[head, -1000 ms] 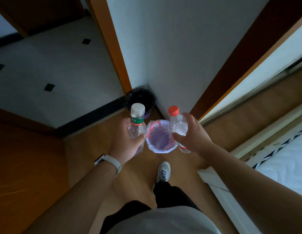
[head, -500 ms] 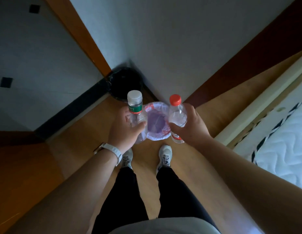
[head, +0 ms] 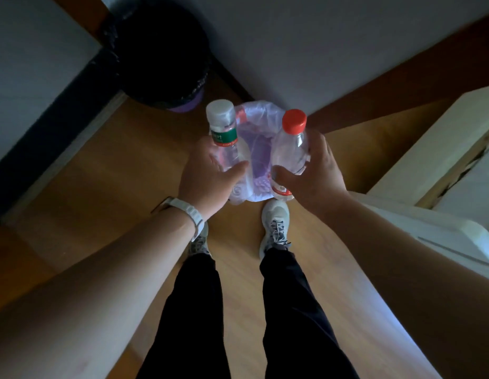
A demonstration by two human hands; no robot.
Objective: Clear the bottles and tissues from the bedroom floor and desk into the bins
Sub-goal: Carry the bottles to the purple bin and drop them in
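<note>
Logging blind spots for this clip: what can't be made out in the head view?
Head view:
- black-bagged bin: inside too dark to see.
- white-bagged bin: contents partly hidden by the white-capped bottle and red-capped bottle.
- left shoe: mostly behind the left forearm.

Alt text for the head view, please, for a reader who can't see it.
A person looking down holds two clear plastic bottles over a small bin lined with a pale bag: the left hand grips the white-capped bottle, the right hand the red-capped bottle. A black-lined bin stands in the corner beyond, on the wooden floor.
</note>
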